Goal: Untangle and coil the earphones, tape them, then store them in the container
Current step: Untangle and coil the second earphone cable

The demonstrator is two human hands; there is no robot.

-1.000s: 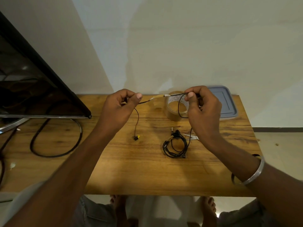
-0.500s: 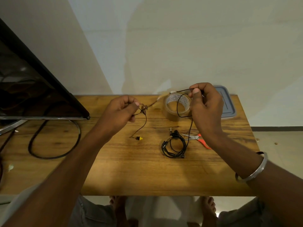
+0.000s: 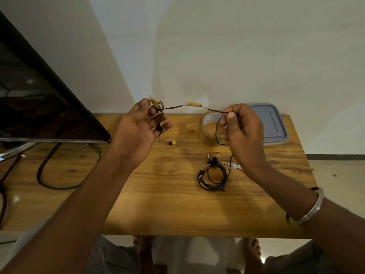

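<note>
A thin black earphone cable (image 3: pixel 193 105) with a tan taped stretch runs between my raised hands above the wooden table (image 3: pixel 173 204). My left hand (image 3: pixel 138 131) holds its tangled end with an earbud against the fingers. My right hand (image 3: pixel 244 131) pinches the cable, and a loop hangs down from it. A second, coiled black earphone set (image 3: pixel 212 176) lies on the table below my right hand. The clear tape roll (image 3: pixel 210 127) stands behind the loop. The grey lidded container (image 3: pixel 272 123) sits at the back right.
A small yellow-tipped piece (image 3: pixel 172 143) lies on the table near my left hand. Scissors (image 3: pixel 234 165) with orange handles lie partly under my right wrist. A black monitor (image 3: pixel 39 107) and a thick black power cable (image 3: pixel 59 175) fill the left side.
Both hands have risen and moved apart, pulling the cable straighter. The left hand has gathered more of the tangled end; the yellow-tipped piece now lies on the table.
</note>
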